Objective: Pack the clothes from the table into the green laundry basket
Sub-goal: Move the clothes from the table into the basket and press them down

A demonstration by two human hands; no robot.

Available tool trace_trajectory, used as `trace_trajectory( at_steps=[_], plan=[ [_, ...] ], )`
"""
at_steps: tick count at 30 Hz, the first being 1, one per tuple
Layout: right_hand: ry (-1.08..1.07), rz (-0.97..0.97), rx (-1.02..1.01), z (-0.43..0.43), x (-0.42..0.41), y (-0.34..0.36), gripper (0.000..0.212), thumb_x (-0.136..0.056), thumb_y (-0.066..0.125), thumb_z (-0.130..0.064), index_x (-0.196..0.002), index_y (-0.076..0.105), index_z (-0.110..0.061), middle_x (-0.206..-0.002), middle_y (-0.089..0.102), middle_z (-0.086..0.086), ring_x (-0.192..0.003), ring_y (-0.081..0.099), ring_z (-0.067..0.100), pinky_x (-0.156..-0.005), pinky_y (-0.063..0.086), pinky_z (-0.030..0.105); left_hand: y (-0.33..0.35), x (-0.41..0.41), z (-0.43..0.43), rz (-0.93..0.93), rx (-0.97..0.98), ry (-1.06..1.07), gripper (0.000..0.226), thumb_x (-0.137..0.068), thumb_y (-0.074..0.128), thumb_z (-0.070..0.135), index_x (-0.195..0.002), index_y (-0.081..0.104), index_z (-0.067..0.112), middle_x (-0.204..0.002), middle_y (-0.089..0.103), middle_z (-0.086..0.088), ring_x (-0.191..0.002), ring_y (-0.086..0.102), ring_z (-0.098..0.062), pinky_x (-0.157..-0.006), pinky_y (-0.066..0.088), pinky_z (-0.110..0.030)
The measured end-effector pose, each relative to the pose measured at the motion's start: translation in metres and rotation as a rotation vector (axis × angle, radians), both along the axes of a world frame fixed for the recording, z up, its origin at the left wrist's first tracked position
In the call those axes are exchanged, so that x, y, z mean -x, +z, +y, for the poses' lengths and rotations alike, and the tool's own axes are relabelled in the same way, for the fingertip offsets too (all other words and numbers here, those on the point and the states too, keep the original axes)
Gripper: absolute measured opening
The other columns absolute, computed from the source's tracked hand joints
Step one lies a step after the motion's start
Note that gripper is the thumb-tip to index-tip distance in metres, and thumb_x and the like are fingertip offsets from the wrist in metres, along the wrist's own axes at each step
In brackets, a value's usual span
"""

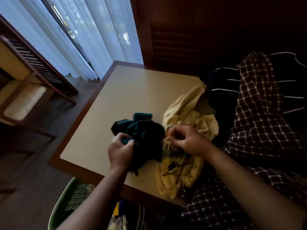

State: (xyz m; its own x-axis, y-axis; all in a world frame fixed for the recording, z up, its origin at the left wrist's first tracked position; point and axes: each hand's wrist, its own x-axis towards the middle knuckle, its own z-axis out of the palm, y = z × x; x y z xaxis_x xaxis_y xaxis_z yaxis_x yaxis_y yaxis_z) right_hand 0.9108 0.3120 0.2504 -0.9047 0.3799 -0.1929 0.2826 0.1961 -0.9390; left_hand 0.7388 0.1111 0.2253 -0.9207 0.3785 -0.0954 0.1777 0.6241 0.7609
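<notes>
A crumpled dark green garment [144, 133] lies near the middle of the tan table [132, 90]. My left hand [120, 150] grips its near left edge. To its right a pale yellow garment [187, 117] with a dark print sprawls toward the near table edge. My right hand [186, 140] pinches a fold of it where the two garments meet. A dark checked cloth [259, 117] and a black striped garment [222, 90] are heaped at the right. The green laundry basket [66, 196] stands on the floor below the near table edge, with some clothes inside, partly hidden by my left forearm.
A wooden chair with a pale cushion [25, 100] stands at the left. White curtains [74, 39] hang over a window at the back. A dark louvred wooden panel [174, 39] is behind the table. Carpeted floor lies between chair and table.
</notes>
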Motion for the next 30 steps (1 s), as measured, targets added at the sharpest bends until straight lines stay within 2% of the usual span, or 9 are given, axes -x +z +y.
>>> trace_trajectory(
  at_steps=[3,6,9,12,18,22,25,27,30],
  plan=[
    [0.283,-0.214,0.139,-0.011,0.004,0.012,0.015,-0.088,0.075,-0.027,-0.101,0.069,-0.030,-0.099,0.075,-0.006,-0.096,0.071,0.009,-0.087,0.058,0.028,-0.004,0.024,-0.032,0.096,0.197,0.106,0.027,-0.091,0.067,0.022,-0.117,0.061,0.024,-0.117,0.060,-0.008,-0.093,0.060,-0.023,-0.069,0.053,-0.032],
    [0.141,-0.396,-0.478,-0.013,0.013,-0.014,0.064,-0.079,0.073,-0.054,-0.135,0.048,-0.040,-0.127,0.060,-0.007,-0.120,0.058,0.019,-0.100,0.051,0.042,-0.020,0.032,-0.060,0.069,0.597,-0.159,0.067,-0.088,0.069,0.027,-0.146,0.039,0.043,-0.131,0.049,-0.010,-0.110,0.055,-0.034,-0.082,0.058,-0.046],
    [0.192,-0.655,-0.530,-0.016,0.019,-0.039,0.120,-0.069,0.070,-0.074,-0.155,-0.010,-0.048,-0.167,-0.007,-0.005,-0.155,-0.004,0.036,-0.119,0.014,0.063,-0.027,0.026,-0.067,-0.005,0.761,-0.345,0.090,-0.087,0.070,0.043,-0.155,0.013,0.057,-0.149,0.033,-0.009,-0.124,0.042,-0.037,-0.101,0.050,-0.055],
    [0.298,-0.772,-0.464,-0.025,0.021,-0.057,0.125,-0.066,0.075,-0.071,-0.152,-0.014,-0.054,-0.165,-0.027,-0.005,-0.149,-0.027,0.041,-0.118,0.008,0.070,-0.029,0.023,-0.063,-0.106,0.869,-0.457,0.105,-0.077,0.073,0.064,-0.155,0.002,0.060,-0.167,-0.002,-0.003,-0.143,0.023,-0.048,-0.117,0.031,-0.065],
    [0.062,-0.448,-0.651,-0.037,0.039,-0.056,0.062,-0.079,0.069,-0.046,-0.136,0.046,-0.034,-0.134,0.053,0.001,-0.125,0.054,0.032,-0.103,0.046,0.048,-0.021,0.025,-0.063,0.015,0.881,-0.467,0.088,-0.080,0.075,0.057,-0.155,0.030,0.046,-0.158,0.028,-0.004,-0.138,0.036,-0.038,-0.107,0.047,-0.056],
    [-0.196,-0.397,-0.562,-0.038,0.050,-0.049,0.059,-0.080,0.064,-0.044,-0.134,0.046,-0.028,-0.133,0.053,0.004,-0.122,0.055,0.031,-0.105,0.042,0.050,-0.019,0.033,-0.071,0.048,0.745,-0.441,0.072,-0.081,0.075,0.050,-0.147,0.050,0.036,-0.142,0.047,0.003,-0.123,0.046,-0.028,-0.097,0.052,-0.044],
    [-0.140,-0.425,-0.419,-0.033,0.048,-0.038,0.102,-0.076,0.067,-0.065,-0.154,0.004,-0.047,-0.167,0.007,0.000,-0.151,0.017,0.038,-0.120,0.024,0.059,-0.014,0.038,-0.082,0.164,0.569,-0.530,0.060,-0.077,0.070,0.058,-0.131,0.063,0.033,-0.118,0.053,0.009,-0.115,0.054,-0.023,-0.082,0.053,-0.035],
    [0.014,-0.534,-0.392,-0.032,0.043,-0.037,0.132,-0.064,0.076,-0.074,-0.147,-0.026,-0.055,-0.163,-0.033,-0.004,-0.153,-0.013,0.041,-0.122,0.010,0.063,-0.014,0.034,-0.087,0.313,0.502,-0.577,0.074,-0.072,0.069,0.065,-0.140,0.051,0.041,-0.140,0.043,0.004,-0.130,0.047,-0.026,-0.090,0.056,-0.038],
    [0.121,-0.697,-0.409,-0.043,0.032,-0.052,0.149,-0.048,0.081,-0.079,-0.138,-0.037,-0.061,-0.152,-0.050,-0.006,-0.149,-0.025,0.043,-0.117,0.007,0.073,-0.019,0.032,-0.086,0.258,0.655,-0.535,0.121,-0.068,0.079,0.067,-0.156,-0.005,0.058,-0.168,-0.023,-0.003,-0.155,-0.018,-0.038,-0.119,0.017,-0.064]
  ],
)
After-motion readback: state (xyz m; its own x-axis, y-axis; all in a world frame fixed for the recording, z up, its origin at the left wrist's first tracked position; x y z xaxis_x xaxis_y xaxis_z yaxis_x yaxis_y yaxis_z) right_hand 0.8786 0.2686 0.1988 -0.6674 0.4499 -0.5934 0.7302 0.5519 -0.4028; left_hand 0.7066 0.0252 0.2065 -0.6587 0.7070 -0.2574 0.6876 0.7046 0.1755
